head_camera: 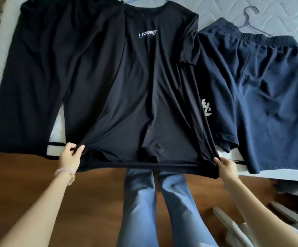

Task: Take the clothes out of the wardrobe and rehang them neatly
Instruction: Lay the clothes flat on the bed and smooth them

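Pinching one hem corner of the black T-shirt with the left grip, thumb and fingers closed on bunched cloth. Clamping the other hem corner with the right grip, fingers curled round the fabric. Holding the hem taut between the two grips, just past the edge of the bed. Beyond the grips, lying front up on the mattress, with a white and blue logo on the chest and a blue hanger at the collar. Beyond the left grip, partly covered along one side by a black garment. Beyond the right grip, just beside navy shorts with a purple hanger at the waistband. On the left wrist, a beaded bracelet. Below and between the grips, legs in jeans over a wooden floor.
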Demonstrator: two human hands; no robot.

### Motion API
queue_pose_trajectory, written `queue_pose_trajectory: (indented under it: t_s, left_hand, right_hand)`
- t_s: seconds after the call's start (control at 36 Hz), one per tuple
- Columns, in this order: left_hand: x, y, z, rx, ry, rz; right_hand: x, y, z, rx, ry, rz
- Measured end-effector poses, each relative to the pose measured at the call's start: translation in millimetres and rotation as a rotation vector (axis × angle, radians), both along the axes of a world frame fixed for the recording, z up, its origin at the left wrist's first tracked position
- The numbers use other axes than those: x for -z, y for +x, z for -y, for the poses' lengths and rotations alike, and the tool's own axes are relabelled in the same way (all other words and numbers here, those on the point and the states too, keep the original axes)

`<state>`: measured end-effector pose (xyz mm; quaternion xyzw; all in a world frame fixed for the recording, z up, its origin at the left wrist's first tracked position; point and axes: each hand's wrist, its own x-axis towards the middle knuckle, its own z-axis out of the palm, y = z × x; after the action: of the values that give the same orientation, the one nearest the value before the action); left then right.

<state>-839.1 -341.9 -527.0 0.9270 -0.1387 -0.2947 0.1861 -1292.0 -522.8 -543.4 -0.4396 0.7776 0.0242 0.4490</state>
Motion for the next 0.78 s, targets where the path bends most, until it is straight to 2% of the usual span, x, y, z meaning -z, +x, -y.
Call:
queue_pose_trajectory:
  t_s: [0.11,0.28,0.42,0.5,0.56,0.67,0.78]
  left_hand:
    - [-1.5,13.4,-10.8,0.065,0.076,-0.019]
    - [9.9,15.4,-7.7,0.17,0.332,-0.046]
    - [17.1,2.9,23.6,0.208,0.451,-0.084]
    - [16.6,-4.0,49.3,0.188,0.446,-0.057]
    - [15.8,-3.5,68.2,0.185,0.406,-0.046]
    - [17.2,11.9,117.4,0.233,0.269,-0.117]
    - [24.8,37.1,176.6,0.263,0.13,-0.274]
  right_hand:
    - [12.4,8.9,-11.7,-0.023,0.11,0.028]
    - [33.1,15.0,-17.4,0.091,0.253,0.077]
    - [34.2,21.8,-1.3,0.036,0.227,-0.058]
    - [4.2,39.3,19.4,-0.061,0.065,-0.2]
    - [-10.0,52.6,33.5,-0.118,-0.061,-0.228]
    - [-20.6,88.5,73.1,-0.103,-0.162,-0.136]
    - [-27.7,133.8,129.1,-0.008,-0.194,0.061]
